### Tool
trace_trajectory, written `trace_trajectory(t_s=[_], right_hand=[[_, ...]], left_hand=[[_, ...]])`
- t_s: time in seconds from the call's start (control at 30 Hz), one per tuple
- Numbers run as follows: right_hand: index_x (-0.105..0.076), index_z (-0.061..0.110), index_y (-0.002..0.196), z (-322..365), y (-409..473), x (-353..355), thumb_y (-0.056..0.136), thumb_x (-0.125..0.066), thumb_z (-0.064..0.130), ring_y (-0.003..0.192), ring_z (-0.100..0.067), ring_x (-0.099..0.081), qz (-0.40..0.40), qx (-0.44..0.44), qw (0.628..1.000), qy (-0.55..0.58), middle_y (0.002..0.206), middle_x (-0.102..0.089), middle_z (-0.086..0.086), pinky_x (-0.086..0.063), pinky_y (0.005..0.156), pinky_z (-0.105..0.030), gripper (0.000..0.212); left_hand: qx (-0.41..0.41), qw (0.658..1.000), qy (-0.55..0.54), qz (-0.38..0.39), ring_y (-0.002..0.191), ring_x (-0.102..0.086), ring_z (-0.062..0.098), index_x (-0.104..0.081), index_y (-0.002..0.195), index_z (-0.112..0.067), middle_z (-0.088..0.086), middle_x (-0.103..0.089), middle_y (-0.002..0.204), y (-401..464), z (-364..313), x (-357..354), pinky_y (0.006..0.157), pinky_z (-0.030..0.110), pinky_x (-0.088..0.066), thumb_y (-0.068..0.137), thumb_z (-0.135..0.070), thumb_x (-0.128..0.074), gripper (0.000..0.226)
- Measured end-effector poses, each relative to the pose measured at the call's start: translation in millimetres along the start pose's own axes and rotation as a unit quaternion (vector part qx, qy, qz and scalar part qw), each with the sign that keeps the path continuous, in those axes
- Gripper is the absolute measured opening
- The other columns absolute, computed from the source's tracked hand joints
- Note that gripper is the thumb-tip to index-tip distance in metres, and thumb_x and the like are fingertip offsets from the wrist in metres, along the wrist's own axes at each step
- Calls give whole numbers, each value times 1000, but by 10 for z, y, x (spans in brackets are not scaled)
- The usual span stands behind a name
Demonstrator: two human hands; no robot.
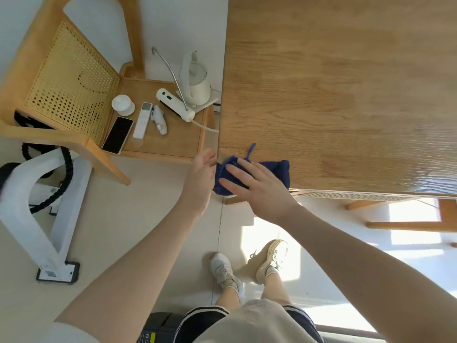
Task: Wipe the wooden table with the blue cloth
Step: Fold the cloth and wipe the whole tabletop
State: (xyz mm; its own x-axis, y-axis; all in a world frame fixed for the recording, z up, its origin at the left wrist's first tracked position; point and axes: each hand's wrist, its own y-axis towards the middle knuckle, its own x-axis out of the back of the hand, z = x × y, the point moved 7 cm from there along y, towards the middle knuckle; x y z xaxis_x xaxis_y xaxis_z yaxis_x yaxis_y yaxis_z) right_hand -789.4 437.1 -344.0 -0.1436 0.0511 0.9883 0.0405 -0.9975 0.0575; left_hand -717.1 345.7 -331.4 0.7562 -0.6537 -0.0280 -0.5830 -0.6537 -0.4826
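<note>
On the left, a chair (158,142) stood beside the table (346,95), and on its seat lay a phone (117,134), a remote control (143,120) and a white kettle (195,81). The left hand (201,177) was at the table's corner with straight fingers, holding nothing, its palm just beside the cloth (279,169). The right hand (257,184) lay flat on the blue cloth, fingers spread and pressing it. The cloth was at the near left corner of the table, partly over the edge.
</note>
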Motion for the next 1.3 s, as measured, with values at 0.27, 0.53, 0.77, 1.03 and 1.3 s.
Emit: trace_trajectory(t_s=[0.27,0.53,0.77,1.03,1.3], right_hand=[[-48,16,133,-895,-10,267,84,-45,2,133,-39,-31,-51,-253,965,56,144,-40,-15,-28,107,-52,51],[-53,15,127,-555,-124,183,80,-44,4,128,-41,-39,-67,-218,973,38,137,-48,-17,-31,103,-52,49],[-47,18,134,-724,-52,150,82,-55,-2,134,-39,-30,-34,-195,978,68,144,-39,-15,-22,109,-50,56],[-29,25,143,-857,150,269,93,-41,5,142,-31,-7,-28,-322,945,52,155,-16,-8,-4,115,-43,56],[-66,7,109,42,100,42,52,-76,-12,111,-49,-53,55,-104,987,105,120,-59,-24,-45,89,-60,61]], left_hand=[[-113,897,425,42,141,-19,10,-2,149,-19,-3,-10,157,-18,53,-173,111,30,-27,78,-42,-69,100],[-150,819,554,-18,132,-29,23,-16,146,-8,7,-26,147,84,-95,-240,107,33,-28,62,-53,-78,114],[-176,783,595,-31,125,-35,21,-16,147,-8,8,-32,139,185,-71,-277,102,29,-34,67,-51,-75,108],[-159,769,618,-25,120,-37,21,-6,149,-13,8,-33,135,173,-108,-272,98,31,-37,64,-57,-74,117],[-158,817,554,35,130,-35,26,-5,149,-13,6,-35,145,65,-155,-147,104,35,-34,70,-43,-76,112]])
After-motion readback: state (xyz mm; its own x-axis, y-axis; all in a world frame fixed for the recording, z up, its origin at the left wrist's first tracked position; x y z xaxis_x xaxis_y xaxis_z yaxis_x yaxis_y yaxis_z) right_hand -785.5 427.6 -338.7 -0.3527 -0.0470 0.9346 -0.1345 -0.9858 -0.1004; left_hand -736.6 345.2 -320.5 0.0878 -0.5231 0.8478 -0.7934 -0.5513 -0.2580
